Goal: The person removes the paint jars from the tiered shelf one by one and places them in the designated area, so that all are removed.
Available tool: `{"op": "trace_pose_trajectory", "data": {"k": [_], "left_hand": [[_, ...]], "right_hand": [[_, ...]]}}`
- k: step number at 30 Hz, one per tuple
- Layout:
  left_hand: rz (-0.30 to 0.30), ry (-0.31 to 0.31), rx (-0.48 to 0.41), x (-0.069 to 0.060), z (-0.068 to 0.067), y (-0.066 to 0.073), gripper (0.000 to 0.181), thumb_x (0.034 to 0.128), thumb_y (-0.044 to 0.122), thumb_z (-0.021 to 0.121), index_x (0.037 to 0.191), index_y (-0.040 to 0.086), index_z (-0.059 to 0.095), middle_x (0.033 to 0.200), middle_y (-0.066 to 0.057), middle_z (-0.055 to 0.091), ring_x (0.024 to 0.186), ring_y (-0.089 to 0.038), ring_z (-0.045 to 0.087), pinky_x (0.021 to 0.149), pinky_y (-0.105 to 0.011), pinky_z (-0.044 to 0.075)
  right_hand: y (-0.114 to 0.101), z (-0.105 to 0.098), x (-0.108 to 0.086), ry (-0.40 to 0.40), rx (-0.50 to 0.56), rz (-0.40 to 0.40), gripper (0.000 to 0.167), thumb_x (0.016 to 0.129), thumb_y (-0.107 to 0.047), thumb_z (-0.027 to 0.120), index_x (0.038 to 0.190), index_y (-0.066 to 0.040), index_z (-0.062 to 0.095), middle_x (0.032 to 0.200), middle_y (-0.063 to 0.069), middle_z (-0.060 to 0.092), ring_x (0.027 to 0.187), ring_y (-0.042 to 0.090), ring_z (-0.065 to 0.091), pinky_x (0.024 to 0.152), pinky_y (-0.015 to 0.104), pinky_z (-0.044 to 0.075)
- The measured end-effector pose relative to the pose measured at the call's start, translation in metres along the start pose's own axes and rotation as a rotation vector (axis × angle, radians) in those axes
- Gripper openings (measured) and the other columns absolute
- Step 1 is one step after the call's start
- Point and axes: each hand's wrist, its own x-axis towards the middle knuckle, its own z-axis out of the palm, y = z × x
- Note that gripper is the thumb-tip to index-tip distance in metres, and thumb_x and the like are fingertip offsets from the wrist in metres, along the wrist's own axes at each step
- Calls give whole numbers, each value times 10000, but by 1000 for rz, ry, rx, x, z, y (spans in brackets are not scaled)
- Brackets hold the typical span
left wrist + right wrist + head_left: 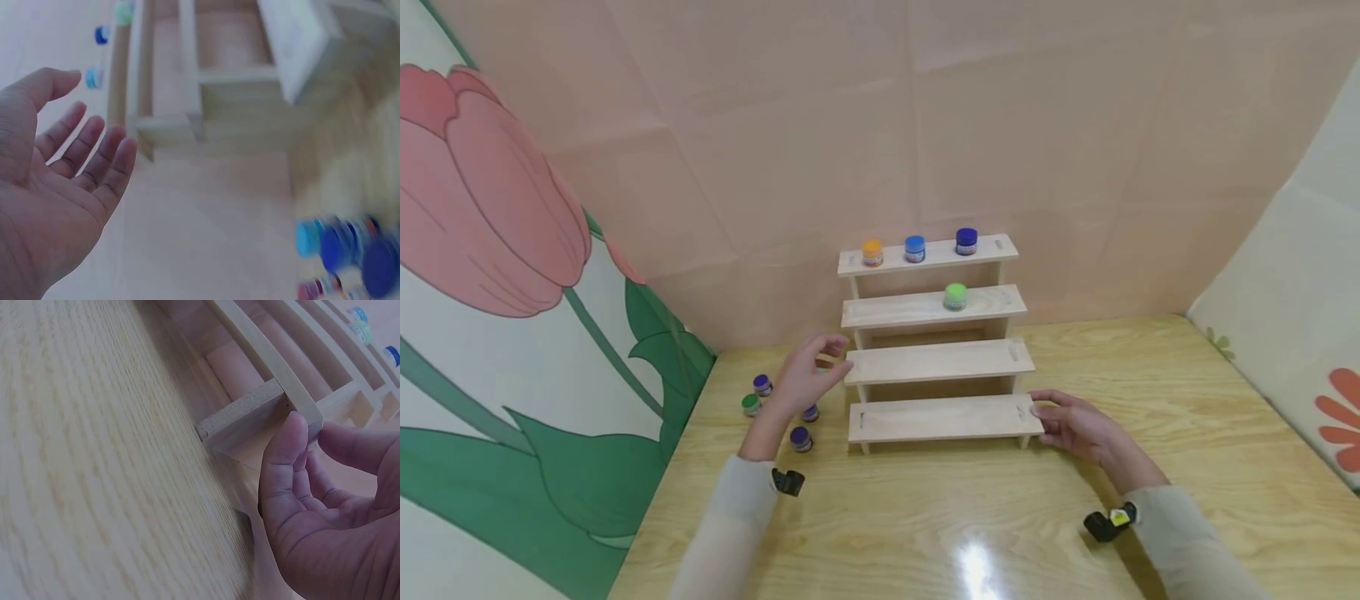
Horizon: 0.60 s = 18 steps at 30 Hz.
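A pale wooden step rack (940, 362) with tiered shelves stands on the table. Thumb and a finger of my right hand (1078, 431) pinch the right end of its lowest shelf (300, 400). My left hand (808, 375), holding nothing, is raised beside the rack's left end with loosely bent fingers. On the top shelf are an orange jar (872, 253), a light blue jar (914, 248) and a dark blue jar (966, 242). One light green jar (955, 297) sits on the shelf below.
Left of the rack, several small jars stand on the table (925, 517), among them a purple-lidded jar (801, 439) and a green-lidded jar (751, 405); my left hand and forearm partly cover this group. A pink-covered wall (790, 167) rises behind the rack.
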Motion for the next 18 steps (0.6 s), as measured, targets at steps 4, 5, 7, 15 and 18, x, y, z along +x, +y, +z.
{"op": "trace_pose_trajectory", "data": {"k": [4, 5, 7, 15, 18], "left_hand": [[52, 5, -14, 17, 10, 13, 370, 944, 155, 728, 1274, 28, 618, 1210, -162, 615, 1115, -363, 601, 955, -502, 550], [57, 4, -16, 21, 12, 16, 369, 944, 156, 727, 1274, 31, 618, 1205, -156, 613, 1114, -372, 603, 960, -505, 547], [71, -1, -26, 29, 18, 21, 360, 944, 153, 726, 1266, 32, 619, 1213, -167, 613, 1111, -386, 609, 969, -514, 541], [99, -8, -48, 60, 38, 41, 338, 956, 162, 713, 1263, 52, 624, 1236, -94, 624, 1129, -298, 621, 992, -438, 548], [102, -16, -65, 70, 46, 48, 350, 956, 138, 700, 1282, 41, 620, 1283, -137, 620, 1175, -333, 606, 1008, -445, 540]], "right_hand": [[0, 1, 0, 1, -2, -4, 217, 1034, -90, 560, 1225, -193, 550, 988, -9, 723, 828, 109, 680, 706, 255, 588], [-1, 1, 0, -1, -2, -5, 217, 1035, -90, 560, 1226, -194, 550, 990, -9, 723, 830, 109, 680, 707, 255, 587], [-1, 1, 0, -4, -1, -5, 218, 1036, -91, 557, 1228, -193, 548, 993, -8, 724, 834, 110, 680, 709, 256, 587], [-1, -1, 0, -16, -2, -8, 213, 1043, -84, 538, 1223, -196, 551, 991, 4, 725, 835, 118, 684, 704, 255, 587], [0, -1, 0, -15, -6, -9, 213, 1044, -85, 536, 1226, -196, 545, 989, 4, 723, 831, 115, 681, 703, 251, 585]]}}
